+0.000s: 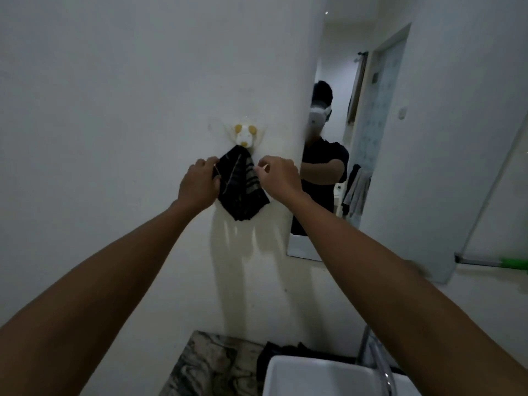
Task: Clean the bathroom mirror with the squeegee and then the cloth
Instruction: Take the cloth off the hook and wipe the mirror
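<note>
Head view: looking forward and down along two bare forearms reaching toward a white bathroom wall.
Cloth: a dark, striped cloth is hanging by one corner from a white and yellow wall hook, draping flat against the wall, left of the mirror.
Left hand: its fingers are curling round the cloth's left edge and gripping it.
Right hand: it is sitting at the cloth's right edge with fingers curled and fingertips pinched together; it seems to be pinching the edge, though the contact is too small to be sure.
Mirror: a tall mirror is standing just right of the cloth, reflecting a person in a dark top and a doorway behind.
Squeegee: a metal bar with a green handle is lying at the far right edge, well apart from both hands; I am taking this for the squeegee.
Below: a white sink, a chrome tap and a marbled tabletop.
Progress: with the squeegee set aside and both hands at the cloth, the squeegee stage is probably over. Whether the cloth is coming off the hook or going back cannot be told.
</note>
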